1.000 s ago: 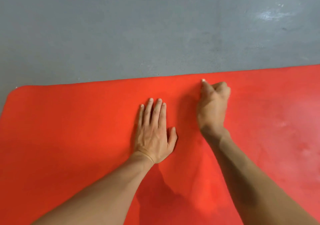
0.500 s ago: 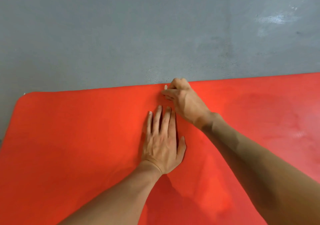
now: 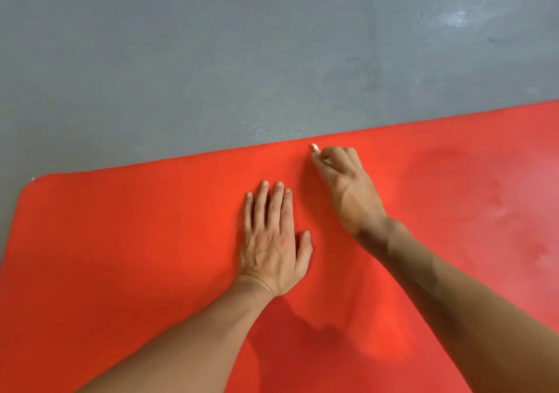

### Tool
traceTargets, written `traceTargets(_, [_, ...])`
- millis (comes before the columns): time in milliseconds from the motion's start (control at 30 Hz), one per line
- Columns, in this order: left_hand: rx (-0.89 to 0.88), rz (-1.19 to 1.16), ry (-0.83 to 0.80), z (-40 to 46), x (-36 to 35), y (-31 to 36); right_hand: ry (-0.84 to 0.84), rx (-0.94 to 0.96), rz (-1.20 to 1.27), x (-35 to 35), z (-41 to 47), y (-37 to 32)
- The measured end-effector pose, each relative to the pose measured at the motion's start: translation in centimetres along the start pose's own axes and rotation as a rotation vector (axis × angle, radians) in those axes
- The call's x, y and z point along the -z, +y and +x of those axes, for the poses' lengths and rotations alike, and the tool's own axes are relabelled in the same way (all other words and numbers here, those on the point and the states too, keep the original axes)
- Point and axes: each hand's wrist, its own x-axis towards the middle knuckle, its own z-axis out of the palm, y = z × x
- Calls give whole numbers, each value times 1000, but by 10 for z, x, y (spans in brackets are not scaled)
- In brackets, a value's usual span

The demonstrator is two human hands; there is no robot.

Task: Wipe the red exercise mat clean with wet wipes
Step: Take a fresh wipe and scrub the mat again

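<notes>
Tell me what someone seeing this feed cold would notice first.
The red exercise mat fills the lower part of the view on a grey floor. The left hand lies flat on it near the middle. Just to its right the right hand is curled near the mat's far edge, a small white bit, possibly a wipe, poking out of its fingers.

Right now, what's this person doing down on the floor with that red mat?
A person is cleaning a red exercise mat spread on a grey floor. The left hand lies flat on the mat, fingers spread, bracing it. The right hand is curled closed near the mat's far edge, and a small white bit, apparently a wet wipe, pokes out past the fingers. The part of the mat to the right looks paler and streaky.
</notes>
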Motion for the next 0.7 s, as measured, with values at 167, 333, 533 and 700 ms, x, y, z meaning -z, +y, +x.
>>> traceTargets(167, [4, 3, 14, 0, -2, -1, 126, -269, -142, 51, -6, 101])
traceTargets(333, [4, 22, 22, -1, -3, -1, 198, -446, -146, 45, -23, 63])
traceTargets(533, [4, 36, 31, 0, -3, 2, -65, 27, -89, 40, -40, 43])
traceTargets(700, [8, 52, 35, -1, -5, 1, 126, -302, -37, 47, -47, 50])
